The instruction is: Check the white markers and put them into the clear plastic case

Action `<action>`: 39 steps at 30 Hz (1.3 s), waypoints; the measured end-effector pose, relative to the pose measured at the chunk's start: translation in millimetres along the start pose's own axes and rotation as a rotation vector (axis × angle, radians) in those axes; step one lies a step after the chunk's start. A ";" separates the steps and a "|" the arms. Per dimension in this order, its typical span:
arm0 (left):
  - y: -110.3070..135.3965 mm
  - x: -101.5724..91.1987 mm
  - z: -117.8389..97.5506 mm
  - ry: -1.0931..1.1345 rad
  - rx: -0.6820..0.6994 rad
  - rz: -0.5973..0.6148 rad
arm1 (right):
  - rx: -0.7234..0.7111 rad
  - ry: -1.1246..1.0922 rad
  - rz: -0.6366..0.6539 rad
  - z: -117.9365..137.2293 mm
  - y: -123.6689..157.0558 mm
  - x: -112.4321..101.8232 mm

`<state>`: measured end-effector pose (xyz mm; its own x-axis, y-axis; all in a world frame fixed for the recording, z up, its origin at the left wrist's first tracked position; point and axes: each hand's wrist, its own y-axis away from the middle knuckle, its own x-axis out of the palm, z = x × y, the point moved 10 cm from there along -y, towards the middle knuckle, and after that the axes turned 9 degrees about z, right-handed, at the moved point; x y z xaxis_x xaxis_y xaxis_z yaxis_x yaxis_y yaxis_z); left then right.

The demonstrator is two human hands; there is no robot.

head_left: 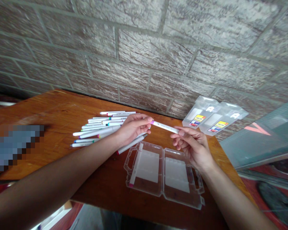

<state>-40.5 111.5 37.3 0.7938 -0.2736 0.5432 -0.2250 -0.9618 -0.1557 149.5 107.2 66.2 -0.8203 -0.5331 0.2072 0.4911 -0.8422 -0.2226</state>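
Observation:
Both of my hands hold one white marker (165,127) with a pink cap above the table. My left hand (132,127) pinches its pink end with the fingertips. My right hand (194,145) grips the other end, fingers curled round it. Just below them an open clear plastic case (164,171) lies flat, with one white marker with a pink tip (136,164) lying in its left half. Behind my left hand a loose pile of white markers (98,129) with coloured caps is spread on the wood.
The wooden table (62,108) stands against a grey brick wall (144,48). Two closed clear cases with yellow labels (212,119) lean at the back right. A glass panel (261,140) borders the right side. A blurred patch sits at the left edge.

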 end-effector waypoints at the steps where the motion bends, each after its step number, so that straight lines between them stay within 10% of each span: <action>1: 0.0 -0.1 0.1 0.002 0.000 0.001 | 0.001 -0.003 0.008 0.0 0.1 0.8; 39: -0.8 -2.9 -5.3 -0.101 0.054 -0.016 | 0.052 0.086 0.114 -12.9 -1.9 10.0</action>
<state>-45.6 113.1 40.2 0.8507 -0.2544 0.4601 -0.1835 -0.9638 -0.1936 136.7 104.5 56.5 -0.7793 -0.6185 0.1007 0.5951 -0.7808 -0.1902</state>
